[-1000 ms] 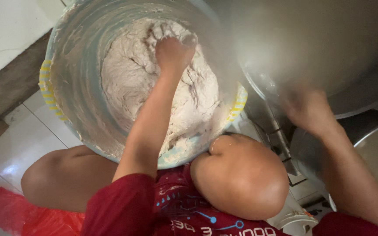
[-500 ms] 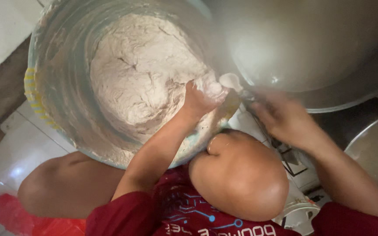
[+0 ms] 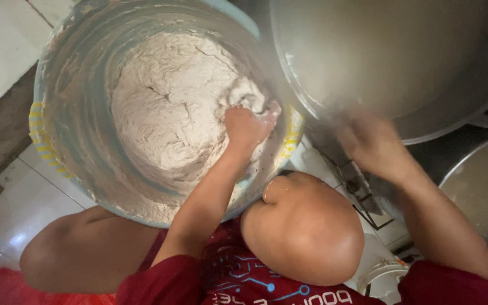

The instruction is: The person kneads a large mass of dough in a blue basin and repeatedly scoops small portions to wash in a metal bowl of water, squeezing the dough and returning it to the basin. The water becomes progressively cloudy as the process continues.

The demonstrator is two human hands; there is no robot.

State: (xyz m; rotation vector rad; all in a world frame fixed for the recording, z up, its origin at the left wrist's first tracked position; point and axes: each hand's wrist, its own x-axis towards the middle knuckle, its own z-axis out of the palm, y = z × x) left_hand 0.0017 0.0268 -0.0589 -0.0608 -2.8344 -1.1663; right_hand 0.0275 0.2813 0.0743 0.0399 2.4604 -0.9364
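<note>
A big round basin (image 3: 57, 107) with a pale blue and yellow rim sits on the floor between my bare knees. It holds a large mass of whitish dough (image 3: 170, 107). My left hand (image 3: 247, 127) is pushed into the right edge of the dough, fingers curled in it and smeared with it. My right hand (image 3: 371, 144) is blurred, just outside the basin, below the rim of a large metal bowl (image 3: 402, 51); whether it holds anything is unclear.
Another metal vessel (image 3: 484, 186) shows at the right edge. White floor tiles (image 3: 7, 209) lie at the left, a metal rack (image 3: 357, 181) beneath the bowls, a small white round thing (image 3: 382, 279) by my right knee.
My left hand moved from the far top of the dough down to its right edge and dug in. My right hand came toward the basin rim, then drew back right.
</note>
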